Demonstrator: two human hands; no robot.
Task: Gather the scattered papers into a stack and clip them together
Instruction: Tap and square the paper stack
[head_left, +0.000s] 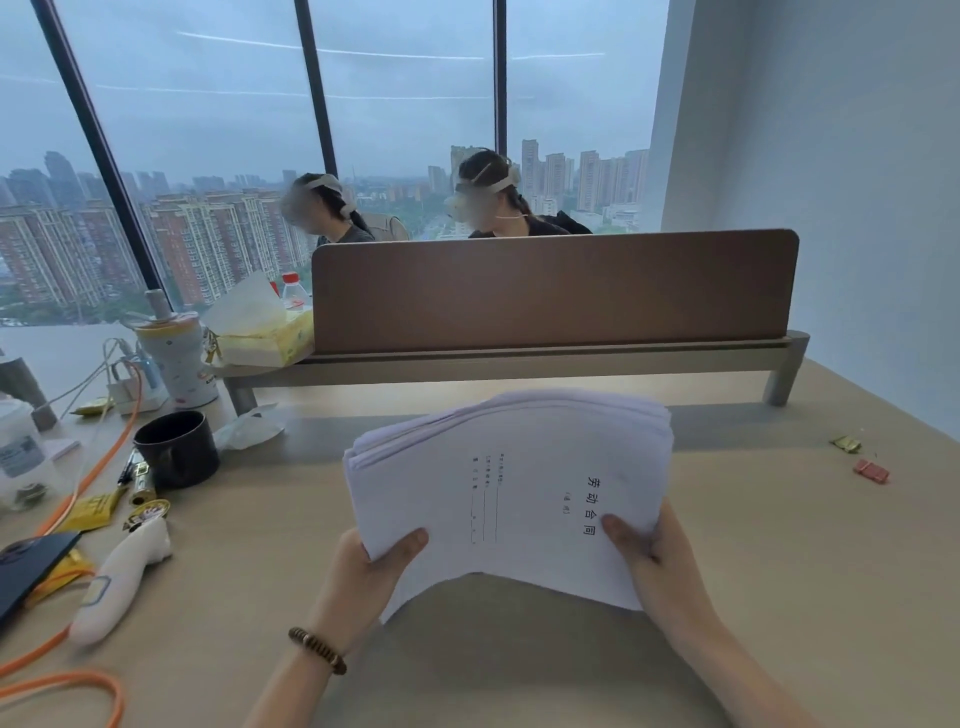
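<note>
A thick stack of white papers (519, 467) with printed text on the top sheet is lifted above the beige desk (779, 571), its far edge fanned and uneven. My left hand (371, 571) grips the stack's near left corner, thumb on top. My right hand (654, 561) grips the near right side, thumb pressed on the top sheet. Both hold the stack up and tilted toward me. A small red binder clip (871, 471) lies on the desk at the far right, and a small green-gold clip (845, 444) sits just beyond it.
A brown divider panel (550, 291) runs across the back of the desk, with two people seated behind it. On the left sit a black mug (176, 449), a white handheld device (122, 582), a tissue box (265, 338), an orange cable (98, 467) and a dark phone (31, 566).
</note>
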